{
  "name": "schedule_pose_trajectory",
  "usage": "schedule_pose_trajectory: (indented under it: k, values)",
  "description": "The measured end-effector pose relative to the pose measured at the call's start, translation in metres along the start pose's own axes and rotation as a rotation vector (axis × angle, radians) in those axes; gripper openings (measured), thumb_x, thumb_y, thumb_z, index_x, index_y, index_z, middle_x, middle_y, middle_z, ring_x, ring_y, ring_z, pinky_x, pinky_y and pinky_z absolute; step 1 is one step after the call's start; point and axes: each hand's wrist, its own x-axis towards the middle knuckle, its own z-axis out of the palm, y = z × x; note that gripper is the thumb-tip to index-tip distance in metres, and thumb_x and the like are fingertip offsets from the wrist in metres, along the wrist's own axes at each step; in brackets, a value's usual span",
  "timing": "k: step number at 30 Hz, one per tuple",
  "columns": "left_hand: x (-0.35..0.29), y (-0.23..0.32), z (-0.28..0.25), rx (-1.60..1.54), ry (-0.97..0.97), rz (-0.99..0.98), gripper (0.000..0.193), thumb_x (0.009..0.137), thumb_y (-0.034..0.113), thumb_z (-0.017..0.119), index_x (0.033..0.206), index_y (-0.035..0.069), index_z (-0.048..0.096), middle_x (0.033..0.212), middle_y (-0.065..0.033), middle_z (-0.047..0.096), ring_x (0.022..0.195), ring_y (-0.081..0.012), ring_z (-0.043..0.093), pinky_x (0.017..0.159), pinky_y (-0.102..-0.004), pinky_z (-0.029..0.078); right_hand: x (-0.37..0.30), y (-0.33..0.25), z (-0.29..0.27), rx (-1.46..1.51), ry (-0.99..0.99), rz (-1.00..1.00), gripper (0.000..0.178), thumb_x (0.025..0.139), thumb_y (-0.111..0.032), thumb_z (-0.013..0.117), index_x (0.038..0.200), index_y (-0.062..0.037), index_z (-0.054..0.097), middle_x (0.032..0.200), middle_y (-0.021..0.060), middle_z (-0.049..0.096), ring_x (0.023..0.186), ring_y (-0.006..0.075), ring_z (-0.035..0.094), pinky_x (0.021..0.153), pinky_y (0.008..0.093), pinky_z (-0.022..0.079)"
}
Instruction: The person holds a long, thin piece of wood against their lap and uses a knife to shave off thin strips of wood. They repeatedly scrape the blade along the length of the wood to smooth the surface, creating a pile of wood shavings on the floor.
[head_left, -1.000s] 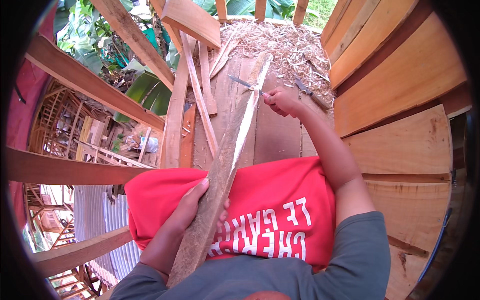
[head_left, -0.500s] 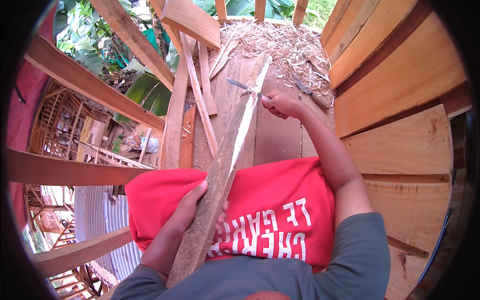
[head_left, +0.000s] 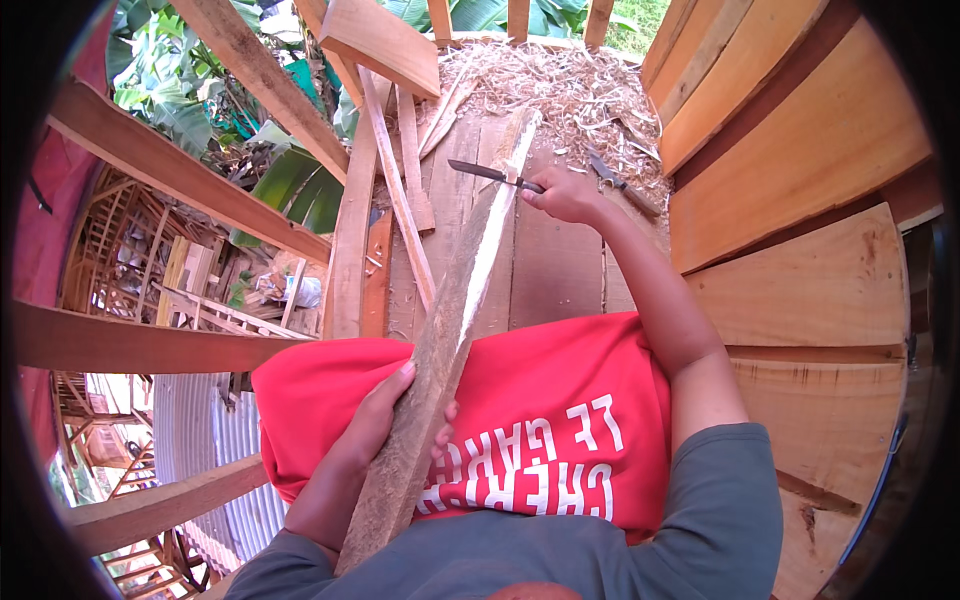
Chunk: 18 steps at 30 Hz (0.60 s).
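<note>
A wall of broad wooden planks (head_left: 800,290) fills the right side, and beside it a plank floor (head_left: 555,265) runs toward the far end. A red cloth (head_left: 545,400) with white lettering lies across the person's lap on the near side. Over it slants a long wooden bar (head_left: 425,390), its near end against the person's body and its far end out above the floor; most of its upper face is rough and brown, with a bright, pale strip along the right edge. Curly wood shavings (head_left: 560,85) cover the far part of the floor. The left hand (head_left: 376,412) grips the near part of the bar, thumb on the left side and fingertips showing on the right. The right hand (head_left: 563,195), farther off, is closed around the handle of a knife (head_left: 476,171), whose blade lies across the bar near its far end, tip to the left. A second knife (head_left: 634,196) lies on the floor at far right, beside the shavings.
</note>
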Motion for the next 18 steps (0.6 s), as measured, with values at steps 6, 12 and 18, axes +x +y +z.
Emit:
schedule_pose_trajectory:
  k: [6,12,18]
  values:
    - [0.005,-0.001,0.004,0.144,0.069,0.0,0.052,0.105,0.047,0.032,0.136,0.008,0.044,0.089,-0.0147,0.058,0.067,-0.0241,0.057,0.056,-0.0341,0.049,0.005,0.015,0.01,0.68,-0.191,0.367,0.035,0.098,-0.036,0.056,0.077,-0.0093,0.064,0.06,0.004,0.053,0.048,0.018,0.049,0.044,0.0366,0.038]
    - [0.001,0.001,0.008,0.082,0.023,0.012,0.053,0.105,0.048,0.031,0.137,0.007,0.043,0.089,-0.0145,0.058,0.067,-0.0239,0.056,0.056,-0.0347,0.049,-0.004,-0.011,0.019,-0.137,0.515,0.072,0.025,0.092,-0.034,0.062,0.087,-0.0109,0.07,0.073,0.019,0.065,0.065,0.0343,0.066,0.059,0.0453,0.051]
    - [0.0,-0.001,0.004,0.031,-0.005,-0.008,0.049,0.106,0.043,0.031,0.134,0.005,0.045,0.093,-0.0151,0.061,0.071,-0.0236,0.061,0.058,-0.0367,0.056,-0.008,-0.013,-0.017,0.389,-0.201,0.297,0.037,0.101,-0.035,0.05,0.078,-0.0083,0.058,0.057,0.0044,0.05,0.047,0.0176,0.05,0.045,0.0359,0.039]
